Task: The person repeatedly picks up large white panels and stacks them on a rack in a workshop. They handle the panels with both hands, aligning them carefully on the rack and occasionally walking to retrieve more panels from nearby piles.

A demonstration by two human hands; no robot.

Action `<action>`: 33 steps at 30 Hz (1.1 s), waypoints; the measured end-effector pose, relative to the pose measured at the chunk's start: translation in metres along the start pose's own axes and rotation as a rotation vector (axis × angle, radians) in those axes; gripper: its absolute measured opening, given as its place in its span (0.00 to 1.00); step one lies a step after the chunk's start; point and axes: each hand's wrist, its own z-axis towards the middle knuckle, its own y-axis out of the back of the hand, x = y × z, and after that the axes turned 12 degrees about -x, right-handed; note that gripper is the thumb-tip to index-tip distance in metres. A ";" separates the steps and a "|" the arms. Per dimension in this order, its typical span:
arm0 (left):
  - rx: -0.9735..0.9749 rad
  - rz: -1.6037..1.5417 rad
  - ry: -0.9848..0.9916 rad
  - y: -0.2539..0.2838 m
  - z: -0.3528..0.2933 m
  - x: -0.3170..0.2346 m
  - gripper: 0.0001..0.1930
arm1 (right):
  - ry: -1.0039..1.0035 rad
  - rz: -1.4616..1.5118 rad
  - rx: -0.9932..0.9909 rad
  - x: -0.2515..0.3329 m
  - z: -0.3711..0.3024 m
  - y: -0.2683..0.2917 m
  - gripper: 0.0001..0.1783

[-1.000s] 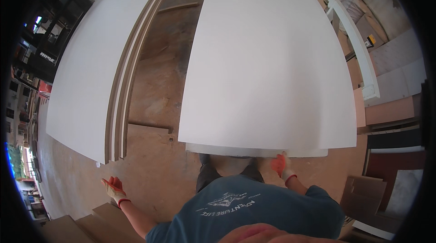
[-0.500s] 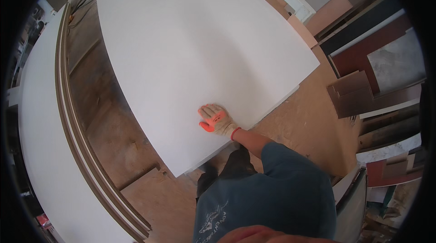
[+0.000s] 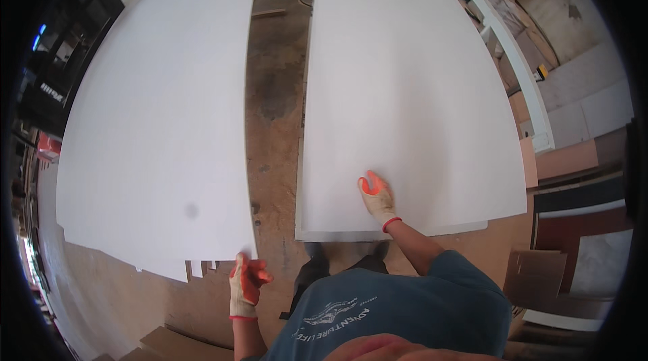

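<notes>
Two large white boards lie side by side with a gap between them. My left hand (image 3: 248,285), in a cream glove with orange palm and fingers, is at the near right corner of the left board (image 3: 169,125). One fingertip meets that corner and the other fingers are apart, bent to the right. Above the near part of the right board (image 3: 412,91) is my right hand (image 3: 377,198), gloved the same way. Its thumb and fingers are curved with a space between them and hold nothing. Whether it touches the surface, I cannot tell.
Brown, dusty floor (image 3: 273,111) shows in the gap. A white frame (image 3: 520,71) stands beyond the right board. Cut panels in brown, dark red and grey (image 3: 601,263) lean at the right. Brown sheets (image 3: 182,347) lie at the lower left.
My view has swung left, bringing the left board more fully into sight. My left hand has come into view at its corner. My right hand, flat on the right board before, is now curved.
</notes>
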 end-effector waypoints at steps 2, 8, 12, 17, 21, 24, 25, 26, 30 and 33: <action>0.082 0.130 -0.108 -0.011 0.018 0.008 0.32 | -0.044 0.754 0.568 0.070 -0.042 -0.020 0.29; 0.325 -0.075 -0.407 -0.023 0.057 0.026 0.26 | -0.641 1.036 1.102 0.222 -0.148 -0.055 0.27; 0.485 -0.268 -0.342 -0.027 0.036 0.012 0.26 | -0.671 0.801 1.011 0.255 -0.149 -0.033 0.28; 0.558 -0.191 -0.376 -0.072 -0.009 0.013 0.30 | -0.463 0.973 0.894 0.226 -0.124 0.013 0.28; 0.641 0.433 -0.320 -0.102 -0.010 0.048 0.23 | -0.491 0.854 0.848 0.148 -0.074 0.054 0.21; 0.607 0.398 -0.293 -0.075 0.008 0.074 0.26 | -0.303 0.786 0.655 0.079 -0.019 0.102 0.20; 0.596 -0.012 -0.160 -0.052 0.011 0.082 0.29 | -0.232 0.755 0.636 0.050 -0.003 0.122 0.24; 0.480 -0.366 0.022 -0.024 0.010 0.088 0.32 | -0.260 0.615 0.596 0.025 0.016 0.140 0.24; 0.089 -1.013 -0.135 0.067 -0.026 0.096 0.41 | -0.257 0.510 0.433 -0.075 0.095 0.208 0.24; -0.119 -1.162 -0.208 0.096 -0.063 0.092 0.42 | -0.341 0.394 0.317 -0.144 0.137 0.251 0.31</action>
